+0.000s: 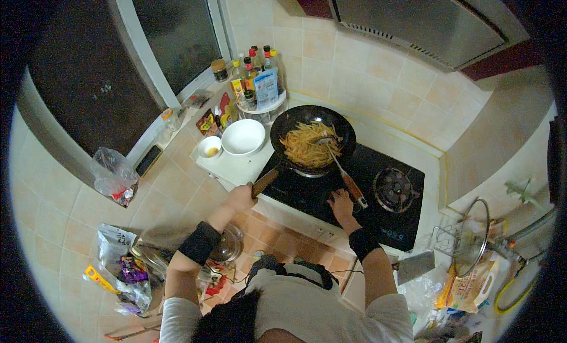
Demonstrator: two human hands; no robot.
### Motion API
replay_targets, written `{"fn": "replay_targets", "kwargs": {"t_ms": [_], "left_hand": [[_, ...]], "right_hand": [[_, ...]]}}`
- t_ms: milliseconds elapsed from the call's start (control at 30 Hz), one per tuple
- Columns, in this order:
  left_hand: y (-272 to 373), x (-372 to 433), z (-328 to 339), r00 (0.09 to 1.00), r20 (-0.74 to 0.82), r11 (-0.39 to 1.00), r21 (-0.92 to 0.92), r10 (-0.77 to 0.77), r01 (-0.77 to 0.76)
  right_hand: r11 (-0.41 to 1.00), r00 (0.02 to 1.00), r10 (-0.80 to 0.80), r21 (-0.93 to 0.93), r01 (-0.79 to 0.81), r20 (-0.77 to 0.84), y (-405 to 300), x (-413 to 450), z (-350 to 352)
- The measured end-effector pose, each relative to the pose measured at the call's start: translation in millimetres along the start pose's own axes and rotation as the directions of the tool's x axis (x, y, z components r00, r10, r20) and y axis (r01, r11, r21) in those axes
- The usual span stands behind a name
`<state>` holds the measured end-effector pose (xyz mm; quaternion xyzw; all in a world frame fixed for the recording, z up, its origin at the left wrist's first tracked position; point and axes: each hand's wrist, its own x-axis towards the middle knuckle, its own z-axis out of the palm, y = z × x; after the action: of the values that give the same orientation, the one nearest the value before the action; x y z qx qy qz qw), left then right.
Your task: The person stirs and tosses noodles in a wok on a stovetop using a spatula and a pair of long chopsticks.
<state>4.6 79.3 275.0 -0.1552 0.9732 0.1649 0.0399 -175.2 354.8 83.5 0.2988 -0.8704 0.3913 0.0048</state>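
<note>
My left hand (pixel 241 197) is closed around the wooden handle (pixel 266 182) of a black wok (pixel 346 121) on the left burner. Cooked food cut in thin yellow-brown strips (pixel 305 150) lies in the wok. A metal spatula (pixel 335 159) rests with its blade in the strips, and its wooden handle slants out over the wok's near rim. My right hand (pixel 341 205) is at the front of the black gas hob (pixel 305 196), just left of the spatula handle and not holding it. Its fingers are bent, and whether they touch a control there is hidden.
A large white bowl (pixel 243 137) and a small bowl (pixel 210 148) with yellowish residue stand left of the wok. Bottles crowd a corner rack (pixel 266 106) behind them. The bare right burner (pixel 395 190), a cleaver (pixel 415 267) and a glass lid (pixel 471 236) are to the right.
</note>
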Motion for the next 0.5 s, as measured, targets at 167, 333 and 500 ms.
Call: {"fn": "replay_targets", "kwargs": {"t_ms": [167,333,500], "left_hand": [[1.2,-3.9,2.4,1.000,-0.028,1.000,0.011,-0.014,0.015],[3.3,11.9,4.7,0.999,0.001,0.999,0.036,0.036,-0.036],[-0.2,3.4,2.2,1.000,0.015,1.000,0.025,-0.011,0.010]], "right_hand": [[0.766,0.997,-0.023,-0.639,0.069,0.080,7.7,-0.4,8.4],[0.521,0.975,0.195,0.853,-0.013,-0.104,43.8,6.8,22.2],[0.919,0.998,0.024,-0.395,0.001,0.058,-8.5,7.0,-11.5]]}}
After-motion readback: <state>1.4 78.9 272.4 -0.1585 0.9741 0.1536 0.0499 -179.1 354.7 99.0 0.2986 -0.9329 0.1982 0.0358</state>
